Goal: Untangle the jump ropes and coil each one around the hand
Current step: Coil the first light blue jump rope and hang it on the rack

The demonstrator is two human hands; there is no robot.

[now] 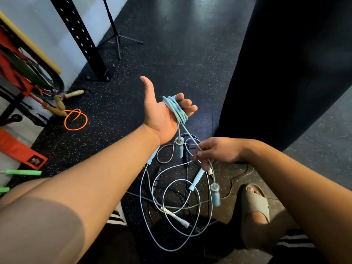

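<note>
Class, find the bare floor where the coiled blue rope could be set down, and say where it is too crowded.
Most room: the floor beyond the left hand, between the black post, the tripod and the big dark shape. A smaller patch lies between the orange rope and the left forearm. Crowded: the rope tangle beside the sandal.

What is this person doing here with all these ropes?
A person is coiling a blue jump rope around the fingers of the left grip, which is held up with the thumb out. The right grip pinches the loose strand below the coil. One blue handle hangs by the left wrist, and the second blue handle hangs below the right grip. A tangle of pale ropes lies on the floor underneath, not yet coiled.
</note>
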